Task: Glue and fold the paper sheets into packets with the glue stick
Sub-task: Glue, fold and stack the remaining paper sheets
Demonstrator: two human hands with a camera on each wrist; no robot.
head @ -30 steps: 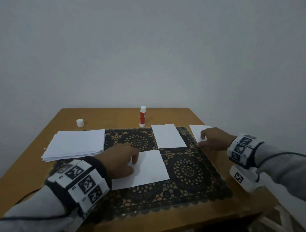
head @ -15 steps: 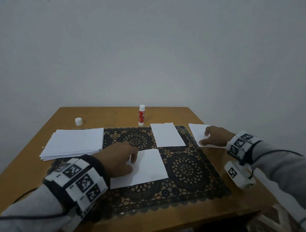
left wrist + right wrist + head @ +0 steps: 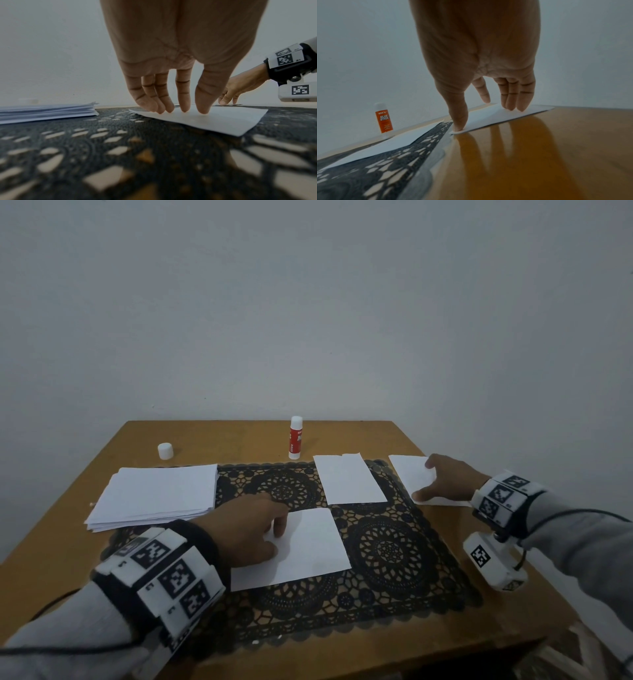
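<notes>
Paper sheets lie across the tabletop (image 3: 445, 542) in the head view: a stack (image 3: 154, 496) by the left edge, one sheet (image 3: 308, 546) mid-mat under the left hand (image 3: 246, 532), one folded sheet (image 3: 349, 479) farther back, another (image 3: 409, 477) near the right edge under the right hand (image 3: 448, 482); the glue stick (image 3: 295, 437) stands upright by the far edge. From the left wrist, straight fingertips (image 3: 184, 108) press the sheet (image 3: 214, 120). From the right wrist, spread fingers (image 3: 458, 125) press paper (image 3: 494, 116); neither hand grips anything.

Glossy wooden table (image 3: 539, 148), black lace mat (image 3: 394, 549), matt paper sheets (image 3: 154, 494)
</notes>
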